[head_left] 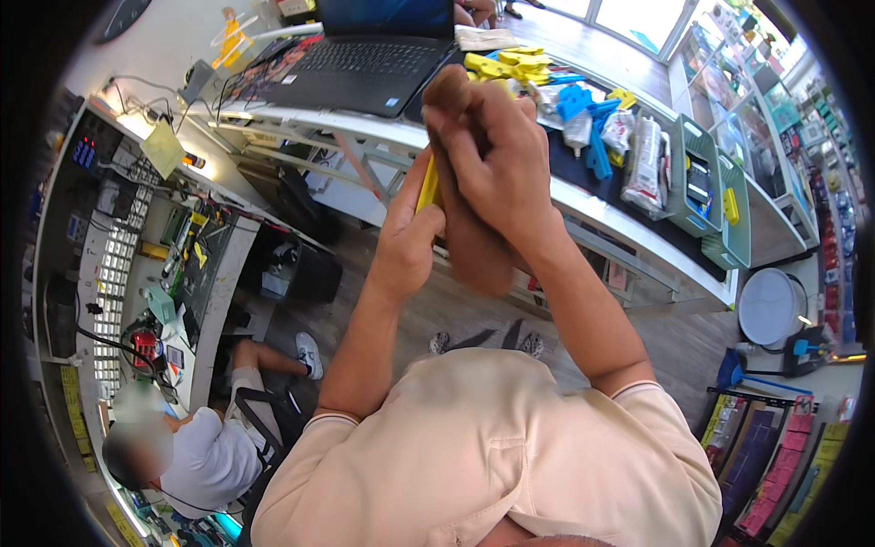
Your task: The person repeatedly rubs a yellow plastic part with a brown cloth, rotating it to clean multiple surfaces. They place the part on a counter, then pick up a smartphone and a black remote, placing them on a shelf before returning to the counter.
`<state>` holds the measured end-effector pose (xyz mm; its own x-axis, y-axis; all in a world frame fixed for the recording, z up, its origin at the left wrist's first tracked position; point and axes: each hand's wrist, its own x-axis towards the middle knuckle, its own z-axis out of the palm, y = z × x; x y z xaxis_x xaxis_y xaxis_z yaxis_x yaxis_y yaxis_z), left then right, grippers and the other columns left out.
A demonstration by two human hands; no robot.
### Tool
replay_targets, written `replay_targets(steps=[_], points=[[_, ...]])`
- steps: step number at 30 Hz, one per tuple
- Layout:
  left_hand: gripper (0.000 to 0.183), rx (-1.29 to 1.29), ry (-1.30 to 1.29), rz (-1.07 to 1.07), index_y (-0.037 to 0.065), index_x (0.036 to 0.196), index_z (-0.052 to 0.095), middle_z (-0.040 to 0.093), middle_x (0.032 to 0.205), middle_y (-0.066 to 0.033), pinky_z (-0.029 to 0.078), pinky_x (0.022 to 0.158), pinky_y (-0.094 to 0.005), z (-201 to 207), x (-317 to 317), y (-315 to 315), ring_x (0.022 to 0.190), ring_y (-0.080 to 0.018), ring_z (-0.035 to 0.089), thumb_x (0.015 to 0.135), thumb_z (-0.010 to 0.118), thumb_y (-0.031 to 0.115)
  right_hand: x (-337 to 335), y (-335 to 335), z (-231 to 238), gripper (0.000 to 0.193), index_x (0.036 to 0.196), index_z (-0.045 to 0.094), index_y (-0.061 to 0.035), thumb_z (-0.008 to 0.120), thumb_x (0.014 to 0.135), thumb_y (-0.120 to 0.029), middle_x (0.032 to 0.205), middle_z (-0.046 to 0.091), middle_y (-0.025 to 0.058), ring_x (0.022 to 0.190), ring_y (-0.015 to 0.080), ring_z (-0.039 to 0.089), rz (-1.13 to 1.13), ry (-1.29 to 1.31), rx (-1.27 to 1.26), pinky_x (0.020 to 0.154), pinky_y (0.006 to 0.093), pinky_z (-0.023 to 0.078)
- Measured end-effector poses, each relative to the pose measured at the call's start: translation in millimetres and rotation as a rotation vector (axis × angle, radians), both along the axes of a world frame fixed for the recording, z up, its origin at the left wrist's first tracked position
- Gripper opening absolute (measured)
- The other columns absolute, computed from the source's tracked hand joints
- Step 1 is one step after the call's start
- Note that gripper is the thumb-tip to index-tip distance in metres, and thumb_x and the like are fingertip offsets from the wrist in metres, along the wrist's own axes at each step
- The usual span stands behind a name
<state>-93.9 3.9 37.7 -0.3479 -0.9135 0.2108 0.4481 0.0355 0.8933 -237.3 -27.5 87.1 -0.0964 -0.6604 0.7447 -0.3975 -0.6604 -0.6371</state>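
Both of my hands are raised in front of the table's edge. A long, soft-looking brown piece [476,242], blurred and perhaps cloth or leather, hangs between them. My right hand [497,150] has its fingers closed round the upper part of it, and the brown end [447,88] sticks out past the fingertips. To its left, my left hand [407,242] grips a narrow yellow object [428,189], thumb pressed on its side. Most of that yellow object is hidden behind the brown piece and my fingers, so its kind does not show.
Behind my hands stands an open laptop [365,68]. Yellow clip-like tools [510,64], blue ones [594,137], white tubes [645,164] and green baskets [697,178] line the table rightward. At lower left a person [205,456] sits at another bench. A black bin [310,273] stands nearby.
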Motion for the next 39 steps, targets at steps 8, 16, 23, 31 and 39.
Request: replay_targets(steps=[8, 16, 23, 31, 39], points=[[0.077, 0.255, 0.261, -0.043, -0.002, 0.158, 0.033, 0.056, 0.137, -0.0089, 0.045, 0.099, -0.0256, -16.8, 80.6, 15.3, 0.119, -0.0151, 0.057, 0.083, 0.048, 0.004, 72.1, -11.7, -30.6, 0.011, 0.095, 0.061, -0.0044, 0.065, 0.085, -0.004, 0.087, 0.064, 0.0159, 0.087, 0.0375, 0.062, 0.017, 0.189, 0.011, 0.084, 0.0522, 0.042], [0.084, 0.195, 0.218, -0.053, 0.002, 0.159, 0.033, 0.051, 0.143, -0.0091, 0.039, 0.110, -0.0270, -9.6, 98.5, 24.7, 0.130, -0.0161, 0.051, 0.077, 0.050, 0.000, 86.3, 13.4, -25.9, 0.008, 0.086, 0.061, -0.0056, 0.064, 0.079, -0.005, 0.076, 0.057, 0.0137, 0.075, 0.0350, 0.058, 0.148, 0.333, -0.161, 0.071, 0.0463, 0.039], [0.084, 0.186, 0.161, -0.015, -0.001, 0.157, 0.034, 0.053, 0.140, -0.0113, 0.041, 0.110, -0.0325, -7.1, 89.1, 28.5, 0.129, -0.0209, 0.055, 0.075, 0.051, 0.001, 77.1, 7.6, -16.7, 0.012, 0.089, 0.061, -0.0081, 0.065, 0.078, -0.006, 0.080, 0.061, 0.0110, 0.079, 0.0342, 0.060, 0.184, 0.336, -0.137, 0.077, 0.0452, 0.039], [0.093, 0.111, -0.009, -0.008, 0.005, 0.162, 0.025, 0.049, 0.139, -0.0080, 0.042, 0.103, -0.0290, -7.2, 71.4, 41.7, 0.116, -0.0146, 0.051, 0.073, 0.052, 0.001, 43.2, -11.4, -13.6, 0.015, 0.105, 0.069, -0.0067, 0.066, 0.091, -0.011, 0.088, 0.069, 0.0089, 0.083, 0.0256, 0.067, 0.133, 0.149, 0.013, 0.079, 0.0373, 0.049], [0.095, 0.016, -0.143, 0.091, 0.007, 0.166, 0.011, 0.036, 0.156, -0.0111, 0.029, 0.120, -0.0350, -6.8, 61.6, 36.1, 0.146, -0.0207, 0.036, 0.081, 0.053, -0.003, 47.8, 31.2, -34.1, 0.014, 0.092, 0.065, 0.0005, 0.075, 0.086, -0.009, 0.088, 0.063, 0.0133, 0.077, 0.0283, 0.062, 0.354, 0.048, 0.045, 0.071, 0.0340, 0.050]])
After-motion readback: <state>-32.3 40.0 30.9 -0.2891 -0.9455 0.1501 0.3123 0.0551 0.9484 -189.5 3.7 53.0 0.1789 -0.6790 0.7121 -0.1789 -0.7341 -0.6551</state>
